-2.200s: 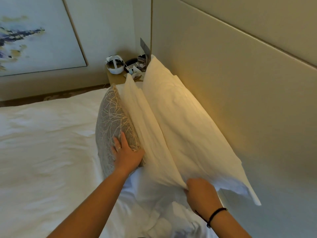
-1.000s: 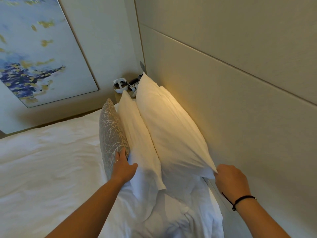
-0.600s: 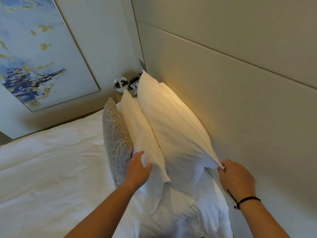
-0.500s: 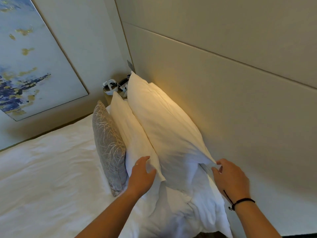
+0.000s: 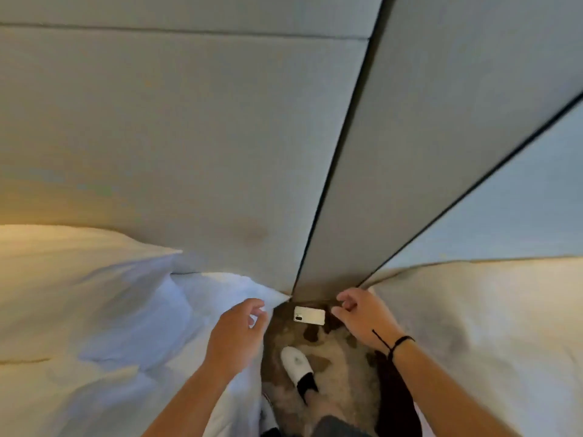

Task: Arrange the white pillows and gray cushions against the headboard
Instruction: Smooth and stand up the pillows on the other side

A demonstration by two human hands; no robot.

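Currently both hands, left hand (image 5: 235,337) and right hand (image 5: 362,316), hang released; risk: white pillow (image 5: 79,272) slumps unsupported off the headboard (image 5: 189,137).

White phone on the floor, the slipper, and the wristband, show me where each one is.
White phone (image 5: 309,315), head view, middle of its back.
Slipper (image 5: 297,364), head view, white upper.
Wristband (image 5: 400,342), head view, black cord on the right wrist.
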